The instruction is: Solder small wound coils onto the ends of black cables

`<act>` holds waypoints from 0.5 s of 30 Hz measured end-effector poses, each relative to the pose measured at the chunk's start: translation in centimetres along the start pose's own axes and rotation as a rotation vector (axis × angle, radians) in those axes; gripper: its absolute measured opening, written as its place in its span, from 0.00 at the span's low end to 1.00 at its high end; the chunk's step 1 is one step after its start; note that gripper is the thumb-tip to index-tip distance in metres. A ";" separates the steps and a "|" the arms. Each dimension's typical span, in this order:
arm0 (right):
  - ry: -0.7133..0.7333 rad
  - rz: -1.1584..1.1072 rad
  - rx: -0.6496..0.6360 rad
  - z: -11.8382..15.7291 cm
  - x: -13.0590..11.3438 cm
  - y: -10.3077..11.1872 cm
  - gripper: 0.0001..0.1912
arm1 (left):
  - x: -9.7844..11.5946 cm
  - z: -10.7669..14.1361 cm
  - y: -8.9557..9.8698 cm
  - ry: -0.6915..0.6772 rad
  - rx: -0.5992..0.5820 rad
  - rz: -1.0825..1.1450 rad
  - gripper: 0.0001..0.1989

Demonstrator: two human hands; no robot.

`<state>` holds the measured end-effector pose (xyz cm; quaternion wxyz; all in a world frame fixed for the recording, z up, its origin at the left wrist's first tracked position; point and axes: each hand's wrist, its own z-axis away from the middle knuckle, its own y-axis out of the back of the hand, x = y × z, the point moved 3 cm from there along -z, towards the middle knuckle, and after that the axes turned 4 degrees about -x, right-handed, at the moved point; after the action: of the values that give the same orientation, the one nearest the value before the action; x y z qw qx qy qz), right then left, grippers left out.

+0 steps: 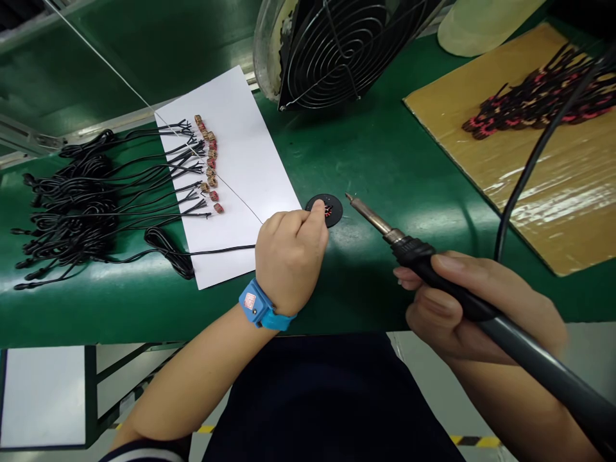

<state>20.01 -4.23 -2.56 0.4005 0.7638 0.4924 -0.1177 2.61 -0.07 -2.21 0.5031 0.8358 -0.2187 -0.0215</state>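
My right hand [486,308] is wrapped round a soldering iron [447,282], its tip pointing up and left, a short gap to the right of a round black disc [335,218]. The disc lies flat on the green table, with small red and bare wire ends at its middle. Over the disc's left edge, my left hand [291,253] is closed, with its index finger on the disc. A black cable [221,249] and a thin wire [240,197] like solder run in under this hand; its grip on them is partly hidden. A blue wrist strap [262,308] is on that wrist.
A white sheet [245,135] carries a row of small copper-coloured coils [212,163] beside stripped cable ends. Bundled black cables [81,199] lie left. A black fan [344,54] stands at the back. On the right, cardboard [539,199] bears a pile of dark wired parts [539,96].
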 end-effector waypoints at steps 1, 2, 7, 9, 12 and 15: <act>0.003 -0.006 0.000 -0.1 0.0 -0.1 0.32 | 0.0 0.0 0.0 -0.003 0.010 -0.002 0.10; 0.011 -0.014 0.003 -0.3 0.1 -0.1 0.32 | 0.0 -0.1 0.1 -0.007 0.026 -0.003 0.09; 0.120 0.002 -0.033 -1.4 -0.9 1.1 0.33 | 0.0 -0.3 0.7 -0.016 0.071 0.022 0.07; 0.087 0.037 -0.044 -2.1 -1.1 2.6 0.32 | -0.1 -0.3 1.0 -0.025 0.065 0.026 0.07; 0.054 0.259 0.089 -3.5 -0.3 6.8 0.28 | -0.3 -0.4 1.1 -0.023 0.052 0.037 0.07; 0.158 0.546 0.290 -5.0 1.5 12.6 0.19 | -0.4 -0.4 1.2 -0.023 0.060 0.058 0.08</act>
<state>30.34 -2.07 6.04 0.2650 0.9235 0.2769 -0.0152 1.91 -0.01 -1.05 0.4759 0.8435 -0.2491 -0.0100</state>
